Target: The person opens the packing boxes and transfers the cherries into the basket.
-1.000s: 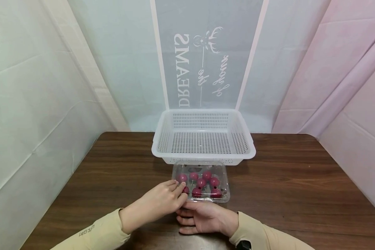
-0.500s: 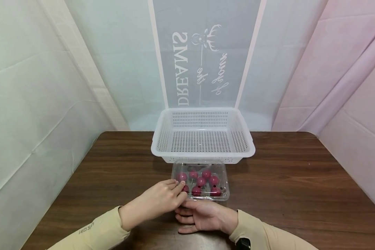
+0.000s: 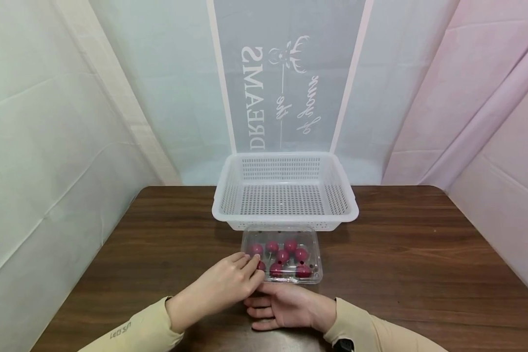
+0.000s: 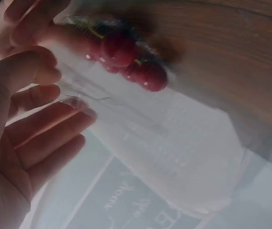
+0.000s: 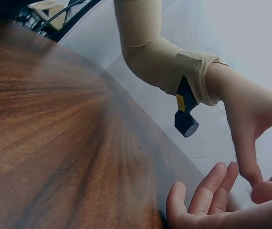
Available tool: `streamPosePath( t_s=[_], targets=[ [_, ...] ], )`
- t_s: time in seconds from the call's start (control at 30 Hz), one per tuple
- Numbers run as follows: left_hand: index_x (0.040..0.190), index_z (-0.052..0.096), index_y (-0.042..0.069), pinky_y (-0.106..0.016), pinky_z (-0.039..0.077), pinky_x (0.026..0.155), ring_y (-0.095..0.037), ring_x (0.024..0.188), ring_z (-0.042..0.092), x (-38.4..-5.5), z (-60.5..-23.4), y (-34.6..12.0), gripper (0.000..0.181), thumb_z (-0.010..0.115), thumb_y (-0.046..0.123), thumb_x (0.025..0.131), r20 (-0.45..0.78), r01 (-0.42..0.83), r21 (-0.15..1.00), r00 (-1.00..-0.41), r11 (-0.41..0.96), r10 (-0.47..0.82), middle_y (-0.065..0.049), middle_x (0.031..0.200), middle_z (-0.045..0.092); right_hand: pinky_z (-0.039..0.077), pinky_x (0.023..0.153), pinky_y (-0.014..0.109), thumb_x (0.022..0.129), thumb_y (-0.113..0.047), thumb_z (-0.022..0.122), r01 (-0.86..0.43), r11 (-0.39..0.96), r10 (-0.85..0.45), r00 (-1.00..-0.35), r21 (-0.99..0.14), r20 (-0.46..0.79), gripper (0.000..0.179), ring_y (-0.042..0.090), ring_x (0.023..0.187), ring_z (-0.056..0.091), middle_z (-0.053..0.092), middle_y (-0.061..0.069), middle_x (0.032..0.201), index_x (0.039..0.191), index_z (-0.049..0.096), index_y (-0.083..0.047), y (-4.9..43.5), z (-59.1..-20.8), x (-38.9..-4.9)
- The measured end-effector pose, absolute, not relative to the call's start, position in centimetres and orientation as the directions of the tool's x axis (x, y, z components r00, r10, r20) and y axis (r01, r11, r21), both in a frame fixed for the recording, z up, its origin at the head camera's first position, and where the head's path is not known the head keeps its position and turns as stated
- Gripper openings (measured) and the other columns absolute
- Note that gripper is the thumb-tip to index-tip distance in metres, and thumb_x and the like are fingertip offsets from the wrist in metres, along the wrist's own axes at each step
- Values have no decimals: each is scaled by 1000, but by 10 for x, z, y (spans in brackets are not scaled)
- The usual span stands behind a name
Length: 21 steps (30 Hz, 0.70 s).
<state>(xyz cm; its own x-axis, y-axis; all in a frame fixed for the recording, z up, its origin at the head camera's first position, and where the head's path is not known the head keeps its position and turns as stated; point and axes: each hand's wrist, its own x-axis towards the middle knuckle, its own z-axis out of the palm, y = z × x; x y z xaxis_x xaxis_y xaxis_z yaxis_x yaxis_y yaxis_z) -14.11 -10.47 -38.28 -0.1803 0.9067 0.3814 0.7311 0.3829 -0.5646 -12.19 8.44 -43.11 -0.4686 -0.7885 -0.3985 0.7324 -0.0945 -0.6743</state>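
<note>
The left hand (image 3: 230, 279) is gripping the near-left corner of a clear box (image 3: 313, 244) holding red fruit (image 3: 283, 256). The right hand (image 3: 292, 305) is touching the near edge, its lower fingers loosely spreading; whether it is pinching, I cannot tell. The box is sitting on the bench (image 3: 400, 259), just near of a white basket (image 3: 286, 218).

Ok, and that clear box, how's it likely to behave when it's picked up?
The clear box may flex when squeezed, since its walls look like thin plastic. Its glossy surface could be a bit slippery. The red fruit inside looks round with gaps around it, so it would probably roll if tilted.
</note>
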Motion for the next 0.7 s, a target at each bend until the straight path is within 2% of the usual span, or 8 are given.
streamPosePath(
  t_s=[0.1, 0.2, 0.27, 0.37, 0.53, 0.7],
  targets=[
    [81, 56, 13, -27, 51, 72, -15, 67, 62, -139, -380, -102, 27, 34, 3, 93, 417, 725, -540, -211, 428, 884, -4, 86, 68, 46, 94, 35, 99, -26, 44, 732, -76, -801, -450, -677, -396, 17, 7, 96, 58, 60, -7, 104, 111, 55, -21, 85, -431, -120],
    [78, 56, 14, -27, 48, 67, -14, 60, 55, -136, -376, -96, 26, 34, 4, 90, 433, 697, -559, -216, 449, 875, -1, 81, 63, 48, 90, 30, 98, -18, 43, 726, -56, -815, -430, -685, -389, 23, 6, 94, 59, 60, -8, 103, 119, 52, -16, 90, -433, -118],
    [77, 57, 15, -27, 46, 65, -14, 61, 54, -134, -375, -91, 26, 35, 6, 89, 439, 686, -569, -214, 454, 873, -1, 81, 62, 48, 89, 28, 98, -13, 43, 720, -49, -823, -421, -692, -380, 27, 5, 94, 60, 60, -7, 102, 124, 50, -12, 97, -434, -116],
    [76, 59, 16, -27, 45, 66, -14, 68, 55, -131, -372, -81, 31, 34, 7, 92, 458, 684, -579, -179, 445, 871, 1, 82, 62, 48, 88, 27, 98, -11, 42, 714, -53, -835, -415, -698, -362, 31, 6, 94, 60, 60, -5, 104, 128, 48, -8, 110, -436, -113],
    [76, 58, 18, -24, 42, 64, -12, 74, 55, -127, -366, -61, 33, 33, 14, 97, 489, 693, -592, -97, 411, 867, 5, 80, 59, 49, 88, 26, 96, -11, 45, 689, -61, -827, -440, -722, -351, 22, 7, 93, 62, 60, -3, 102, 117, 53, -12, 131, -437, -110],
    [78, 59, 20, -22, 42, 65, -10, 76, 53, -124, -366, -42, 27, 40, 20, 96, 485, 707, -591, -73, 388, 871, 8, 82, 58, 52, 84, 27, 96, -14, 48, 616, -22, -806, -476, -787, -351, 13, 8, 91, 64, 63, -2, 99, 105, 57, -13, 150, -439, -110]
  ],
)
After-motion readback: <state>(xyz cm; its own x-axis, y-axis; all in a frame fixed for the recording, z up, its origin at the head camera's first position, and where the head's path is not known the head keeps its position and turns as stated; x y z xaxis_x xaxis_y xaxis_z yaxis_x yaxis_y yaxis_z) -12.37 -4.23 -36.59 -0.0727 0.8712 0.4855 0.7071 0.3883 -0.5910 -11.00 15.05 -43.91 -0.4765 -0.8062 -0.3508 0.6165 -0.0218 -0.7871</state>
